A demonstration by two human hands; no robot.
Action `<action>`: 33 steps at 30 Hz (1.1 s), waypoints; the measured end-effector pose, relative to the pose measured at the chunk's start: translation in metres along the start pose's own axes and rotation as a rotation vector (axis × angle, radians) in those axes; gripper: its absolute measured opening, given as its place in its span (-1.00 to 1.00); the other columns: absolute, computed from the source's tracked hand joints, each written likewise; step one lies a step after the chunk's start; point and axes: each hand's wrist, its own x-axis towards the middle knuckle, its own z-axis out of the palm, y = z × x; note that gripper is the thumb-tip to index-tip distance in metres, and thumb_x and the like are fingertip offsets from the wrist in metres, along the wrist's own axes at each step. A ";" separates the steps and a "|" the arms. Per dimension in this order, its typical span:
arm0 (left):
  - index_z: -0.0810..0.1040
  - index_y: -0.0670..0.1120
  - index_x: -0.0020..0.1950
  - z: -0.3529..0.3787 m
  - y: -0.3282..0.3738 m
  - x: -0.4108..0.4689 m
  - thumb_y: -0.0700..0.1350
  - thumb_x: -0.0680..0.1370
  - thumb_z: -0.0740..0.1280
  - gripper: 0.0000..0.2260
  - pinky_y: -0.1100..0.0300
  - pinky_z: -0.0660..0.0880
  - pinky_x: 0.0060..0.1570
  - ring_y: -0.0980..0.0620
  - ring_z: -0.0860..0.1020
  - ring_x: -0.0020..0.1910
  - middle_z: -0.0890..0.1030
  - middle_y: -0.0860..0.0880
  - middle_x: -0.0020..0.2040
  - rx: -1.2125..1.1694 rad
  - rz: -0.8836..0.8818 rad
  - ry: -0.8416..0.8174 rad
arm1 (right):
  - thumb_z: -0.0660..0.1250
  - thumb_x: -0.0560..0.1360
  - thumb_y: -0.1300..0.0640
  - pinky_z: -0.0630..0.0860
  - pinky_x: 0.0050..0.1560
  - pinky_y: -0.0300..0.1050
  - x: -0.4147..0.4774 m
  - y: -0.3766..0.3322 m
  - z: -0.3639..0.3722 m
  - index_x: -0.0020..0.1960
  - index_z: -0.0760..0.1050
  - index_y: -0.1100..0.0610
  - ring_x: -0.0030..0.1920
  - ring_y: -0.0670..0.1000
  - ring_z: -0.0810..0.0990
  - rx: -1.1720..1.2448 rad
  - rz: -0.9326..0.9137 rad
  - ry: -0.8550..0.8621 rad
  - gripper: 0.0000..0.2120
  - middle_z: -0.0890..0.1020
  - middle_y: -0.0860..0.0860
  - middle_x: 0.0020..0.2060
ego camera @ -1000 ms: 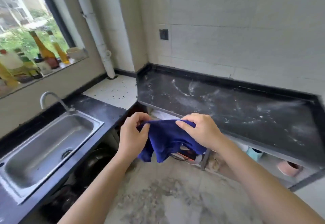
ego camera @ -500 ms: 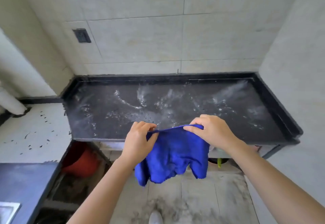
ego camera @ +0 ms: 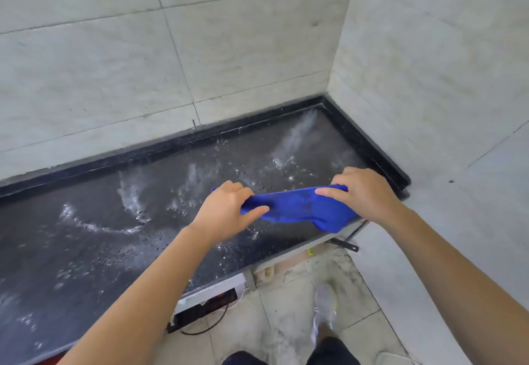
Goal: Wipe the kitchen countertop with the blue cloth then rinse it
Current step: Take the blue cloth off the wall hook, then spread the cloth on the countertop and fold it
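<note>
Head cam looks down on a dark speckled surface [ego camera: 86,250] tucked into a corner between pale tiled walls [ego camera: 114,64].

Both hands are on the blue cloth [ego camera: 300,207], which is stretched out between them over the front right part of the surface, close to its front edge. The left hand [ego camera: 226,210] grips the cloth's left end, with the fingers curled over the top and the thumb lying along the near side. The right hand [ego camera: 360,193] holds the right end the same way, thumb on top pointing left and the other fingers wrapped over the far side.

The cloth sags a bit in the middle, and a bunched-up lobe hangs down by the right wrist, right about at the front edge near the front right corner. Honestly can't tell if any of it is actually touching the surface or just hovering over it.

The surface itself is wet, with whitish streaks and droplets smeared from the back right corner across toward the left edge. A raised black rim [ego camera: 200,138] runs along the back and right edges.

Under the front edge there's a white box-looking thing [ego camera: 211,290] with a black cable [ego camera: 209,328] looping onto the grubby tiled floor [ego camera: 286,321]. A light-coloured shoe [ego camera: 325,301] is planted on the floor below the front right corner.
</note>
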 end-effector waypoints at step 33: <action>0.48 -0.08 0.41 0.237 -0.008 0.025 0.28 0.58 0.02 -0.40 -0.11 0.53 0.05 -0.20 0.50 0.11 0.45 -0.18 0.34 0.173 -0.222 -0.431 | 0.36 0.52 0.18 0.53 0.03 0.09 0.051 0.157 0.199 0.23 0.57 0.10 0.08 0.18 0.52 0.034 0.026 -0.316 -0.72 0.59 0.08 0.03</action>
